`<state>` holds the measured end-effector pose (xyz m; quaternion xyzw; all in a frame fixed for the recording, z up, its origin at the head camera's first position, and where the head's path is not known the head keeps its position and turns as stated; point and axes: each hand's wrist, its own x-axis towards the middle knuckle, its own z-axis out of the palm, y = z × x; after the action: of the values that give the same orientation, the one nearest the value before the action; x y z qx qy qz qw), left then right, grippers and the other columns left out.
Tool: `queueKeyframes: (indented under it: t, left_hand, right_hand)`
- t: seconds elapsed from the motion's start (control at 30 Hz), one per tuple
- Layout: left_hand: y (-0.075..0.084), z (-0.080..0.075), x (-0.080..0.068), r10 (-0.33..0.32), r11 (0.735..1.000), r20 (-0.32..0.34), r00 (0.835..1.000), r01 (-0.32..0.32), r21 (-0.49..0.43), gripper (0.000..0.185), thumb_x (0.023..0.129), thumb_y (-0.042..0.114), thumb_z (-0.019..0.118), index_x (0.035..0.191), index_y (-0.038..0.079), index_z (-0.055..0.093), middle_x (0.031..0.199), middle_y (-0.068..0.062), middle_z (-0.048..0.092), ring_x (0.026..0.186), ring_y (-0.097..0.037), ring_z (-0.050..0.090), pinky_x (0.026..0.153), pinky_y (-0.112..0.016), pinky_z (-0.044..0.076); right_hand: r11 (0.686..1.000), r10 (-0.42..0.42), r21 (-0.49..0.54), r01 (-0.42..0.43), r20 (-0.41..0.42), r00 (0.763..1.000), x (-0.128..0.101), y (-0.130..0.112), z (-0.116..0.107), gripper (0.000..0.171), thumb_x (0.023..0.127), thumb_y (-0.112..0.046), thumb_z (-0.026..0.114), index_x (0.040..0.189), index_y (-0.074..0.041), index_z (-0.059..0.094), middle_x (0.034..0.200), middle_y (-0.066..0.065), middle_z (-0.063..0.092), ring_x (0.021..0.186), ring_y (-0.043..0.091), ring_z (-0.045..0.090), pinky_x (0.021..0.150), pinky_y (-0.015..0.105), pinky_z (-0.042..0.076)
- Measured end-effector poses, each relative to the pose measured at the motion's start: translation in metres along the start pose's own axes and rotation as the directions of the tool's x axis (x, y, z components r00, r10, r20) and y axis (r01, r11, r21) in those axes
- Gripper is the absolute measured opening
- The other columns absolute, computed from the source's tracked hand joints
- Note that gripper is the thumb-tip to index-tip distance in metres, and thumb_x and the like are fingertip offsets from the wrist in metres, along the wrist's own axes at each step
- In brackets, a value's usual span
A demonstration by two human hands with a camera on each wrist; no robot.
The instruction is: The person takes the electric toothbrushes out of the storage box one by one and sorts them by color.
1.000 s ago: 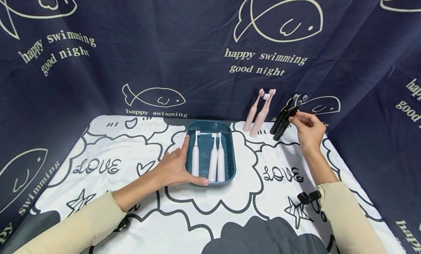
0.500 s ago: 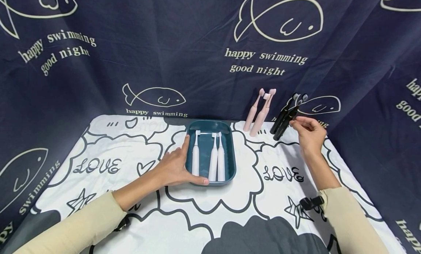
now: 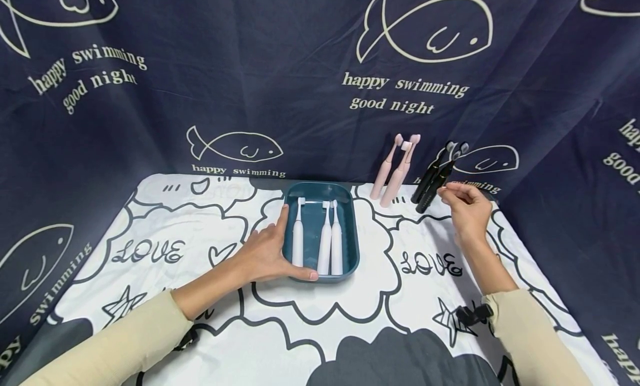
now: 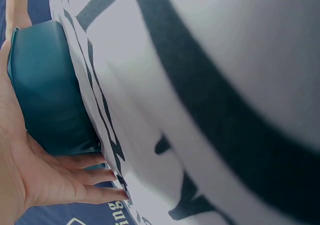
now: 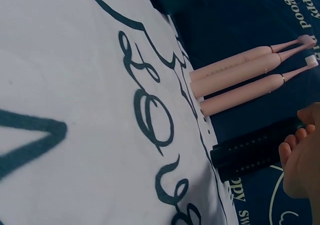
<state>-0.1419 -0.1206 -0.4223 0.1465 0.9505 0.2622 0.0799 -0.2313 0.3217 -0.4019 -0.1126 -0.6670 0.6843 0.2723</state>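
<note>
Near the table's far right edge, the right hand hovers loosely curled, empty, beside the black toothbrushes; the left hand cups the teal tray, fingers straight.

Head view high, facing forward-down; wrist views close, low; all share printed cloth.

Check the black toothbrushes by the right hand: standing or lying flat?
Standing: the black toothbrushes lean bases-down against the backdrop, heads up, beside the right hand.
</note>
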Motion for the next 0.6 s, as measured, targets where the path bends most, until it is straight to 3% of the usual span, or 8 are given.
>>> queueKeyframes:
  t: [0.6]
  left_hand:
    - [0.001, 0.000, -0.001, -0.015, 1.000, 0.005, 1.000, 0.015, 0.005, 0.176, 0.060, 0.099, 0.085, 0.182, 0.011, -0.007, 0.155, -0.033, 0.063, 0.136, -0.045, 0.068, 0.122, -0.064, 0.050]
  right_hand:
    - [0.986, 0.105, -0.143, -0.088, 0.119, 0.987, -0.020, 0.011, 0.018, 0.017, 0.096, -0.004, 0.086, 0.112, -0.003, 0.081, 0.077, -0.018, 0.076, 0.072, -0.001, 0.075, 0.072, 0.011, 0.059]
